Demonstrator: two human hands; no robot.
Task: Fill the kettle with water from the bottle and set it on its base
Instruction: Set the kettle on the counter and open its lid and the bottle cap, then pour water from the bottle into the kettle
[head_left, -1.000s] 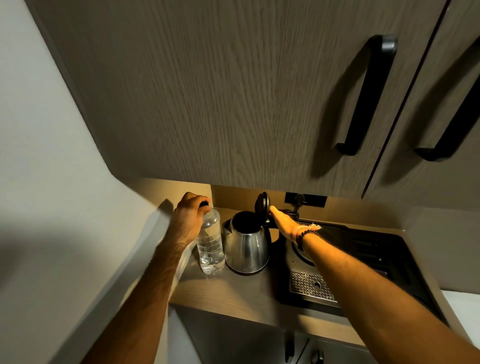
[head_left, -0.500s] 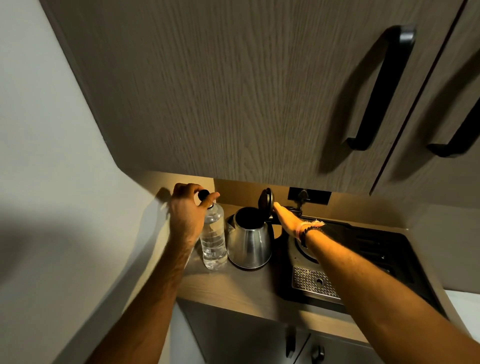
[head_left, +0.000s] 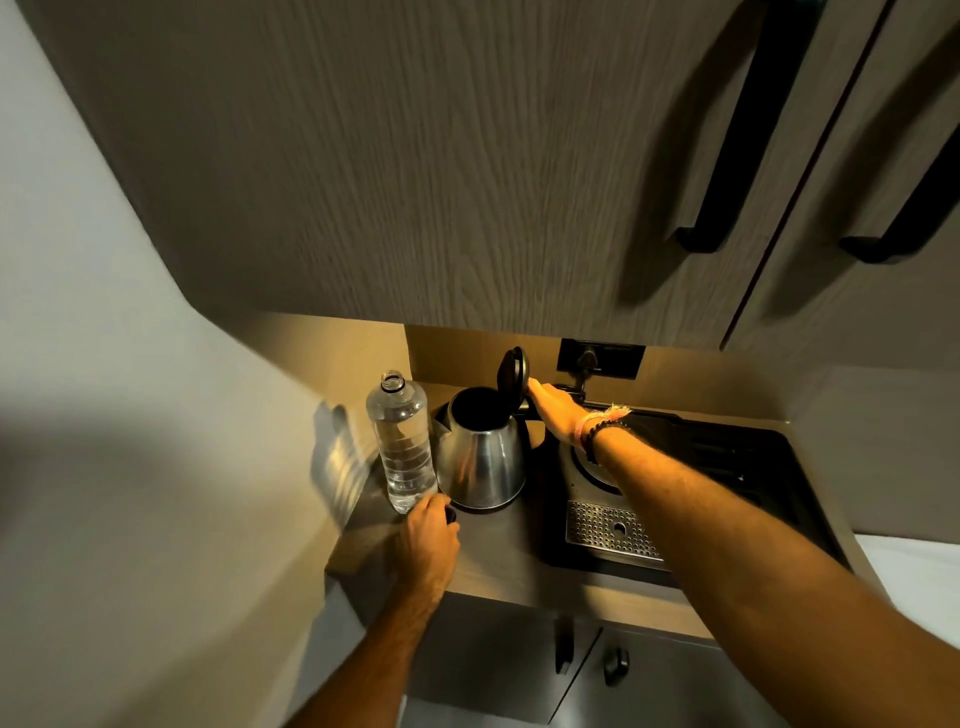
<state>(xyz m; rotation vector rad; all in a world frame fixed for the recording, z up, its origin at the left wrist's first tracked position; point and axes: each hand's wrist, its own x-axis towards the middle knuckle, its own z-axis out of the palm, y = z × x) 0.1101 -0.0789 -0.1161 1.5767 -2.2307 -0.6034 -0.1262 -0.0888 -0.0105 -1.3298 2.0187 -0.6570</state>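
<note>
Kettle (head_left: 480, 457): steel, standing upright on the counter (head_left: 498, 556), just right of the bottle; its black lid (head_left: 513, 371) is tipped up and the mouth is open toward you.
Bottle (head_left: 402, 441): clear plastic, upright, uncapped, partly full of water, close beside the kettle; you cannot tell whether they touch.
Your left hand (head_left: 428, 540): low on the counter in front of the bottle's foot, fingers curled around a small dark cap (head_left: 450, 514); only an edge of the cap shows.
Your right hand (head_left: 556, 413): reaching behind the kettle, fingertips at the raised lid's hinge and the top of the handle; you cannot tell from here whether it is gripping or only resting there.
Wrist: beaded bracelet (head_left: 597, 434) and a pale thread band on your right arm.
Base: not clearly seen; a dark edge shows under the kettle.
Tray side: a black unit (head_left: 727, 467) with a perforated metal drip grate (head_left: 610, 530) sits right of the kettle, under your right forearm.
Wall: a dark socket plate (head_left: 600, 358) behind the kettle, beneath the cupboards (head_left: 467, 156).
</note>
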